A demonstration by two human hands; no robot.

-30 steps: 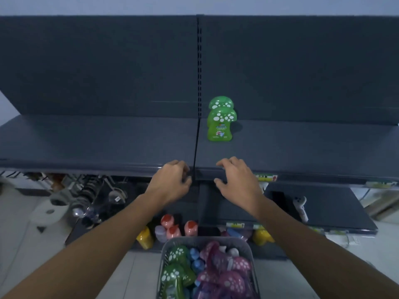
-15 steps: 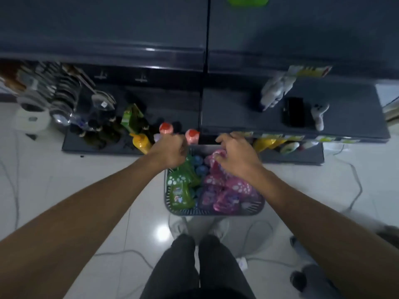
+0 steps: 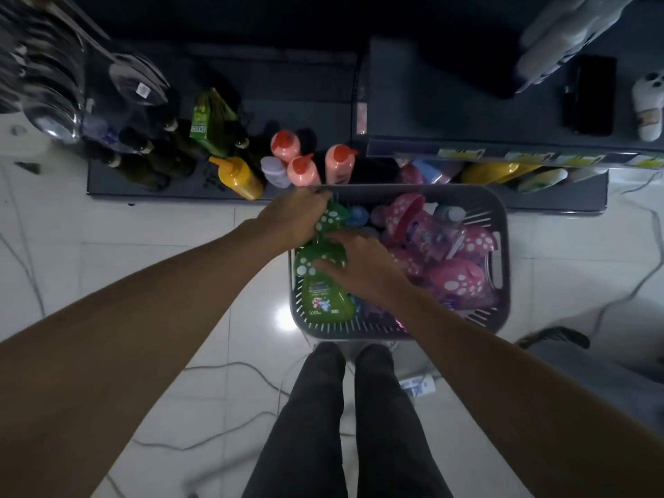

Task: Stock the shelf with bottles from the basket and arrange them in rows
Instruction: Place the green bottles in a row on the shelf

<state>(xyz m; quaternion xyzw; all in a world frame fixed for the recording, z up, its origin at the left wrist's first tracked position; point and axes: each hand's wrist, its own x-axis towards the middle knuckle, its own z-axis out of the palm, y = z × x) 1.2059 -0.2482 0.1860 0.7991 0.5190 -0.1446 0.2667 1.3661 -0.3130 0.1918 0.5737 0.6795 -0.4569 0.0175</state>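
A grey slatted basket [image 3: 499, 260] stands on the floor in front of my feet, filled with mushroom-capped bottles. My left hand [image 3: 294, 219] is closed around the spotted cap of a green bottle [image 3: 332, 219] at the basket's back left. My right hand [image 3: 354, 262] grips the spotted cap of a second green bottle [image 3: 323, 300] that lies along the basket's left side. Several pink mushroom-capped bottles [image 3: 456, 283] fill the right half. The upper shelf where the bottles go is out of view.
The bottom shelf [image 3: 107, 181] behind the basket holds orange-capped peach bottles [image 3: 305, 170], a yellow bottle [image 3: 239, 177], dark glass bottles and a green carton [image 3: 208, 120]. A higher shelf [image 3: 449, 102] at right carries small items. Cables run over the white tiled floor [image 3: 143, 224].
My view dropped from the upper shelf to the basket. Both hands came down from the shelf edge into the basket and closed on green bottles.
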